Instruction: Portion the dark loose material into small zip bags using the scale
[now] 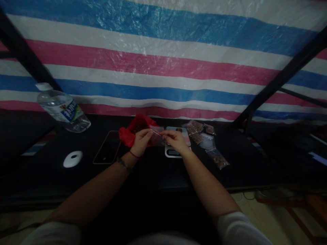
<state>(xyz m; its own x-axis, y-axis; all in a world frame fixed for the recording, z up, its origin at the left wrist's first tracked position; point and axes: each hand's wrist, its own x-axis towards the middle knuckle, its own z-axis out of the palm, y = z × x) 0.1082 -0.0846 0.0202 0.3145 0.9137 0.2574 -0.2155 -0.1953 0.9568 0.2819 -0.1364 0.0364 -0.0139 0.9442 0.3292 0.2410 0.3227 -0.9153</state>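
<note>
I pinch a small clear plastic zip bag [157, 137] between my left hand [141, 141] and right hand [174, 140], its long axis running left-right, fingers closed on either end, just near of the red plastic bag [135, 131].

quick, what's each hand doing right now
Left hand: closed, pinching one edge of a small clear bag.
Right hand: closed, pinching the other edge of that bag.
</note>
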